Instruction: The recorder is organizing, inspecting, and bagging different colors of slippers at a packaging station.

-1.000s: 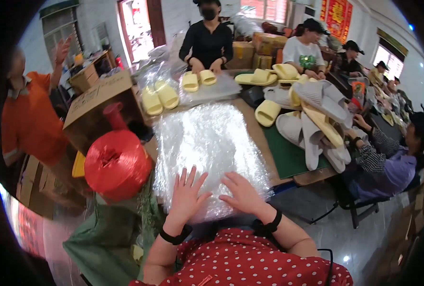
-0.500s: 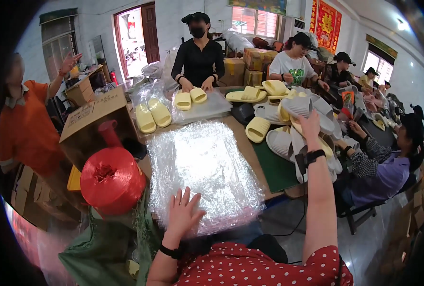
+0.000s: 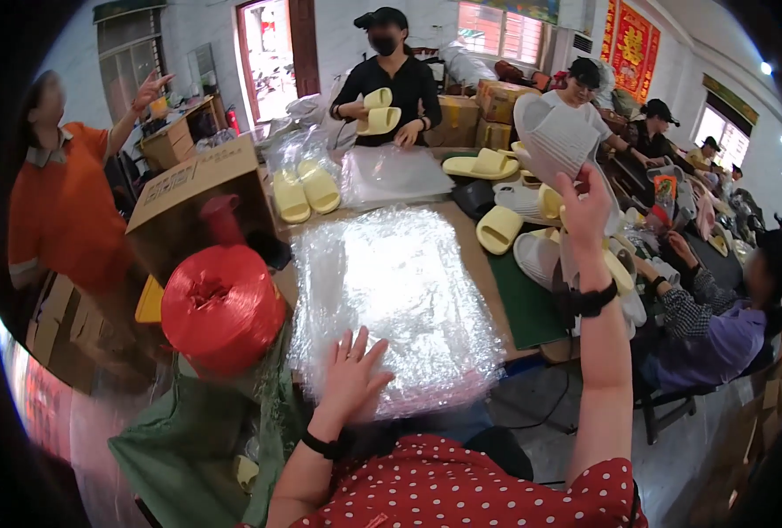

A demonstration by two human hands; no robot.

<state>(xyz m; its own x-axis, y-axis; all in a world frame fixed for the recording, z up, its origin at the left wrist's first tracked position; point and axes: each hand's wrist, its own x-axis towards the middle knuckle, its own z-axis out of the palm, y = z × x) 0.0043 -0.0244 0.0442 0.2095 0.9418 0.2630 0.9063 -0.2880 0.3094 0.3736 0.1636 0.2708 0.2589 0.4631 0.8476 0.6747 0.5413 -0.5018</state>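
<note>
Right grip clamped on grey slipper extending above it; left grip spread over clear plastic.

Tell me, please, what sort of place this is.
Probably a slipper-packing workshop, judging by the flat clear plastic stack, the piled grey and yellow slippers and the round red plastic roll.

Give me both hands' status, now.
Left hand: open, fingers spread over the stack of clear plastic bags.
Right hand: closed, holding up at least one pale grey slipper.
</note>
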